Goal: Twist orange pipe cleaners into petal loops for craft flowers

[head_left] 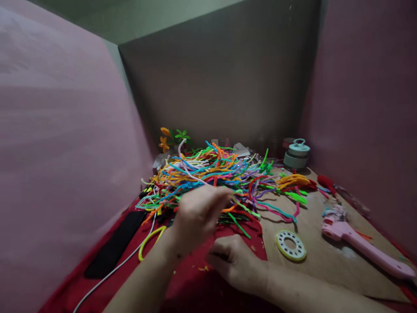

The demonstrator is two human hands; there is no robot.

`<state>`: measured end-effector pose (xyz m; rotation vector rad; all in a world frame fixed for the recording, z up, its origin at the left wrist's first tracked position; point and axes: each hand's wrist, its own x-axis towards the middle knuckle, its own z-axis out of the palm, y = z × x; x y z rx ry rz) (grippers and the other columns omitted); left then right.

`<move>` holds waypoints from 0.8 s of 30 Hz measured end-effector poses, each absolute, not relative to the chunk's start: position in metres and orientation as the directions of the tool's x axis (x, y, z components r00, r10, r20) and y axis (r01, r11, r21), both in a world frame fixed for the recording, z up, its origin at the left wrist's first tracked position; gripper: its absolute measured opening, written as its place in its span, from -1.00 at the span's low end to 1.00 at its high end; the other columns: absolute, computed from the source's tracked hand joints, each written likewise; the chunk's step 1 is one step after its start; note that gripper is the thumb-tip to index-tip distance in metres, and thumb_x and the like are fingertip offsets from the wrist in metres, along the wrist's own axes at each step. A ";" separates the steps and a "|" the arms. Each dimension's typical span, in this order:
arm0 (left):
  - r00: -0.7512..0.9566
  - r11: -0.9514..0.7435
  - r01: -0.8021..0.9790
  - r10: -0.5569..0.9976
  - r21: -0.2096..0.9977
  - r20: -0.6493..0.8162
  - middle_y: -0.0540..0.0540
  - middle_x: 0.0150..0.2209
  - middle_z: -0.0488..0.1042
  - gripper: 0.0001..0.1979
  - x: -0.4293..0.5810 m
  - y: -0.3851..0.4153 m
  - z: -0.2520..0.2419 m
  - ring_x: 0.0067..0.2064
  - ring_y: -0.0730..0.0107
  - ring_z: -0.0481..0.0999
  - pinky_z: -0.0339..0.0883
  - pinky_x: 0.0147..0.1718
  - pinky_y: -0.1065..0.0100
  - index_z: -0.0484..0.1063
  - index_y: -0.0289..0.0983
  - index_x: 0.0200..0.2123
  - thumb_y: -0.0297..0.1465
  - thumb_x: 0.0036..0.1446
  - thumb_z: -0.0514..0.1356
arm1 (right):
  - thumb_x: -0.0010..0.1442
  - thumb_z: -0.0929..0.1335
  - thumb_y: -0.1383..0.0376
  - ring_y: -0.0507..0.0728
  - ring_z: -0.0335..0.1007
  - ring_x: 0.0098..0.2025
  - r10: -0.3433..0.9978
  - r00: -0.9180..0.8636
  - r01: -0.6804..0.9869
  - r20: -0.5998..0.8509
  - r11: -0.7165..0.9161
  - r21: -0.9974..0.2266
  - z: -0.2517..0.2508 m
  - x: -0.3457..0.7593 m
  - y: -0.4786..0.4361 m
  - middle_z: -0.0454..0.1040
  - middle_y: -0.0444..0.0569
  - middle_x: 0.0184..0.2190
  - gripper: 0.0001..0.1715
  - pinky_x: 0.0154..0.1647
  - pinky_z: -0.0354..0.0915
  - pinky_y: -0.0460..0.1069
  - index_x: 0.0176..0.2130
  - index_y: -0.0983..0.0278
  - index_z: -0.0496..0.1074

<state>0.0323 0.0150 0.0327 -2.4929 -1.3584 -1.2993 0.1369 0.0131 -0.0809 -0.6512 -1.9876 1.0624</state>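
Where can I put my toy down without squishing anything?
The brown board is bare between the ring, the pink tool and the right forearm. Red cloth between both forearms is free too. The pipe cleaner pile is crowded.

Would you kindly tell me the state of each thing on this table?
Pipe cleaners, heaped, tangled.
Left hand, at the heap, blurred.
Right hand, curled, resting on red cloth.
Tape rolls, stacked.
Pink tool, lying flat.
Ring, lying flat.
Yellow pipe cleaner, bent into a loop.
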 end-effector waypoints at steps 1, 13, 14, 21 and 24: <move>0.108 -0.521 0.733 0.724 0.438 0.681 -0.07 -0.36 0.53 -0.84 0.016 0.022 0.036 -0.34 0.42 0.48 0.32 -0.33 0.43 0.49 -0.28 -0.30 -0.41 0.10 0.11 | 0.04 0.30 0.39 0.02 0.29 -0.58 0.684 -0.622 0.099 0.381 0.551 -0.828 -0.081 0.143 0.014 0.40 -0.11 -0.65 -0.79 -0.53 0.16 -0.09 -0.58 0.25 0.44; -0.507 -0.167 0.677 0.601 0.717 0.618 -0.06 -0.36 0.50 -0.76 -0.099 0.077 -0.005 -0.32 0.41 0.46 0.32 -0.29 0.42 0.47 -0.32 -0.29 -0.33 -0.02 0.14 | 0.11 0.26 0.38 0.03 0.38 -0.48 0.642 -0.679 0.164 0.355 0.604 -0.780 -0.083 0.147 0.012 0.49 -0.04 -0.53 -0.78 -0.45 0.19 -0.12 -0.42 0.29 0.50; -0.470 -0.182 0.716 0.588 0.674 0.658 -0.07 -0.32 0.49 -0.77 -0.093 0.076 -0.006 -0.27 0.39 0.46 0.31 -0.24 0.40 0.46 -0.31 -0.27 -0.34 0.00 0.14 | 0.11 0.26 0.38 0.03 0.38 -0.47 0.634 -0.682 0.163 0.364 0.618 -0.769 -0.082 0.148 0.010 0.49 -0.04 -0.53 -0.78 -0.45 0.18 -0.12 -0.42 0.29 0.50; 0.074 -0.258 0.962 0.562 0.090 0.824 -0.09 -0.23 0.47 -0.80 -0.032 0.069 0.027 -0.11 0.25 0.35 0.12 -0.04 0.20 0.46 -0.23 -0.26 -0.44 0.13 0.05 | 0.18 0.25 0.30 0.00 0.30 -0.49 0.677 -0.430 0.170 0.598 0.711 -0.682 -0.008 0.161 0.034 0.41 -0.09 -0.55 -0.77 -0.44 0.19 -0.12 -0.42 0.28 0.45; 0.168 -0.300 0.952 0.667 0.056 0.726 -0.10 -0.23 0.46 -0.81 -0.019 0.079 0.033 -0.12 0.23 0.34 0.15 -0.07 0.21 0.46 -0.24 -0.26 -0.47 0.10 0.07 | 0.13 0.27 0.34 0.05 0.36 -0.36 0.632 -0.305 0.403 0.713 0.764 -0.504 0.027 0.154 0.084 0.48 -0.02 -0.41 -0.80 -0.29 0.21 -0.07 -0.36 0.30 0.50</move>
